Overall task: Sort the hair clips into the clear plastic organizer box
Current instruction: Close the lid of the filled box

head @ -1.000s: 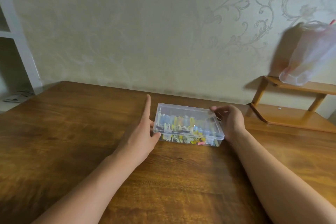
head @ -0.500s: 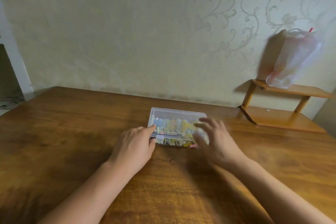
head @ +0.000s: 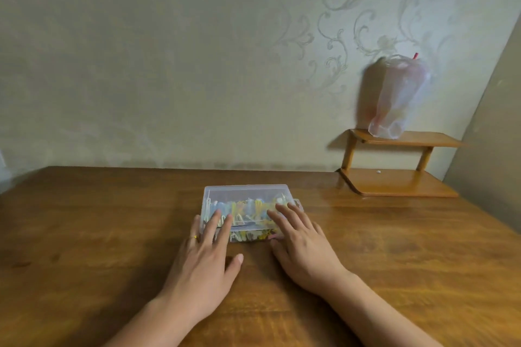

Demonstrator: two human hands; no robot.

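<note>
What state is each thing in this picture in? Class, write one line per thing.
box: on the table, lid down, clips inside
clips: coloured, piled in the box, blurred through the lid
left hand: fingers straight, resting on the lid's near left
right hand: fingers straight, resting on the lid's near right
ring: worn on a left finger
bag: upright on the shelf's top board
shelf: against the wall

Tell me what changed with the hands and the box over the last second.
Both hands let go of the box's sides: the left hand and right hand now lie flat, fingers on the lid of the clear box. The box stays closed on the table, clips inside.
</note>
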